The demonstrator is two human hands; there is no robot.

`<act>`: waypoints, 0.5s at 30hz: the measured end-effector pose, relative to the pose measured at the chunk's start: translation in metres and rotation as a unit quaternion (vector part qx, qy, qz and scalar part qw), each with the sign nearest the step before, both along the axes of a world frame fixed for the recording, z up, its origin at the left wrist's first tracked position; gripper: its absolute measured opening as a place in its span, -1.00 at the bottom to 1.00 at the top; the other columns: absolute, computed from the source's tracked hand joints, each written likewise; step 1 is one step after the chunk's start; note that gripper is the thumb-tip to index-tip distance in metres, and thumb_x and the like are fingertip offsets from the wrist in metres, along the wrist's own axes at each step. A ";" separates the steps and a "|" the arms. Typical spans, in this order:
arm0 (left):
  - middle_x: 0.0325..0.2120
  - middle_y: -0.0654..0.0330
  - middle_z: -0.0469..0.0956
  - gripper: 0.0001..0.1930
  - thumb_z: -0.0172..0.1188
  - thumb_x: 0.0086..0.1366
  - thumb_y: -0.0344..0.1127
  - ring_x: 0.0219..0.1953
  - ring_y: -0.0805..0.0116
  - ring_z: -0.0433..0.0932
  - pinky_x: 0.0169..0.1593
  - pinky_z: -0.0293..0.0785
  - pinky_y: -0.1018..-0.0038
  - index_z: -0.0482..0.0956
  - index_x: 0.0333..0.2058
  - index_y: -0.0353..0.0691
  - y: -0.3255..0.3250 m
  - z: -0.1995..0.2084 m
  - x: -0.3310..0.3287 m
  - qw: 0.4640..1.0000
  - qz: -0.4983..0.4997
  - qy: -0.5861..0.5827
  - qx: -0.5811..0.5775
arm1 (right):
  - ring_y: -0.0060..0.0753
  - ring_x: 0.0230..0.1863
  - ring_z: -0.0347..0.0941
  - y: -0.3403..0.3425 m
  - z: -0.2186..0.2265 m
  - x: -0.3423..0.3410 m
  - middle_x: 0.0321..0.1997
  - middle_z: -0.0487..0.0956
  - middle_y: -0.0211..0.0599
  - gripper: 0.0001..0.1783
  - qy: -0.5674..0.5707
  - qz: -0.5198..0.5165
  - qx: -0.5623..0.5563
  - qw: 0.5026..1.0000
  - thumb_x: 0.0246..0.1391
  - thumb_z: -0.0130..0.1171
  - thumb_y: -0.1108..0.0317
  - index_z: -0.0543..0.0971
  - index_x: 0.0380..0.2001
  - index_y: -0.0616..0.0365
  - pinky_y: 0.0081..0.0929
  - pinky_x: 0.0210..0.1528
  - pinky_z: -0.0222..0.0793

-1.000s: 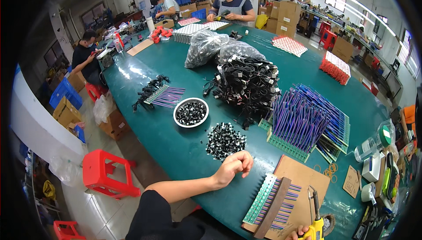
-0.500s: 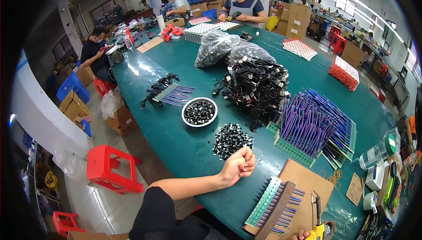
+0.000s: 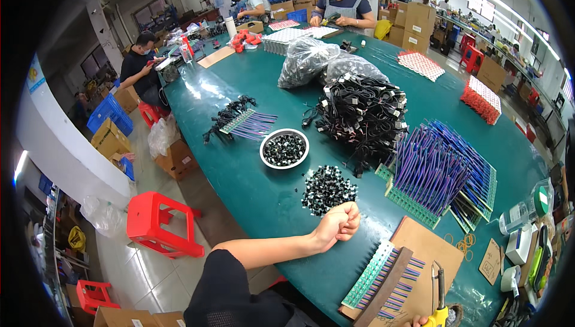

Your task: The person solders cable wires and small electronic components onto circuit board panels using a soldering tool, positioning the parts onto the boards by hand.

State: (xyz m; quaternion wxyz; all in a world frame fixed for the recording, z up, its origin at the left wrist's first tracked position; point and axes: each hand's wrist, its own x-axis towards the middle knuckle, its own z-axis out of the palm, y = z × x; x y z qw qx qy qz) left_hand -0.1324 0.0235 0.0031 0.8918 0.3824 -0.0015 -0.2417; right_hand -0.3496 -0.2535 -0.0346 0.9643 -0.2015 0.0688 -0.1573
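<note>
My left hand (image 3: 337,227) is closed in a loose fist above the green table, at the near edge of a pile of small black-and-white components (image 3: 329,190). Whatever its fingers hold, if anything, is hidden. At the bottom edge, only the fingers of my right hand (image 3: 417,321) show, wrapped against a yellow soldering gun (image 3: 438,316) with its thin tip pointing up. Left of the gun lies a row of green circuit boards (image 3: 370,276) with purple-and-blue wires, under a brown wooden bar (image 3: 384,288) on a brown board (image 3: 413,237).
Past the pile stand a white-rimmed bowl (image 3: 307,153) of components and a heap of black cables (image 3: 362,114). Wired green boards (image 3: 428,174) are stacked to the right, near rubber bands (image 3: 465,245). A red stool (image 3: 157,222) stands left. Co-workers sit across the table.
The whole view has shifted slightly, so the scene sits further right. My left hand stays closed beside the pile, and my right hand remains at the soldering gun.
</note>
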 end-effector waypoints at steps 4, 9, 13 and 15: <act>-0.63 0.34 0.09 -0.80 -0.24 -0.24 -0.55 -0.62 0.58 0.01 -0.65 -0.10 0.67 0.11 -0.55 -0.12 -0.001 0.002 -0.001 1.000 -0.002 0.012 0.026 | -0.37 -0.22 0.25 0.008 0.022 0.003 -0.23 0.35 -0.17 -0.46 0.017 -0.032 -0.019 0.999 -0.12 0.18 0.34 0.29 -0.06 0.33 -0.57 -0.32 0.30; -0.64 0.36 0.08 -0.82 -0.22 -0.23 -0.53 -0.63 0.59 0.01 -0.66 -0.10 0.68 0.12 -0.56 -0.12 0.001 0.001 0.000 1.000 -0.006 0.022 0.010 | -0.38 -0.26 0.25 0.005 0.013 0.003 -0.26 0.35 -0.18 -0.47 -0.022 -0.013 0.032 0.999 -0.12 0.18 0.34 0.30 -0.07 0.33 -0.59 -0.35 0.29; -0.66 0.37 0.07 -0.84 -0.21 -0.19 -0.52 -0.63 0.60 0.00 -0.66 -0.10 0.70 0.11 -0.57 -0.11 0.004 0.003 0.001 1.000 0.006 0.017 -0.006 | -0.40 -0.37 0.24 0.012 0.037 0.011 -0.29 0.33 -0.18 -0.51 0.021 -0.020 -0.015 0.999 -0.13 0.18 0.32 0.33 -0.13 0.34 -0.61 -0.40 0.26; -0.66 0.37 0.07 -0.85 -0.21 -0.15 -0.52 -0.63 0.61 0.00 -0.66 -0.11 0.70 0.11 -0.57 -0.11 0.005 0.004 0.002 1.000 0.014 0.006 -0.010 | -0.40 -0.39 0.23 0.011 0.038 0.013 -0.30 0.33 -0.18 -0.52 0.023 -0.014 -0.036 0.999 -0.13 0.17 0.32 0.33 -0.14 0.33 -0.61 -0.41 0.25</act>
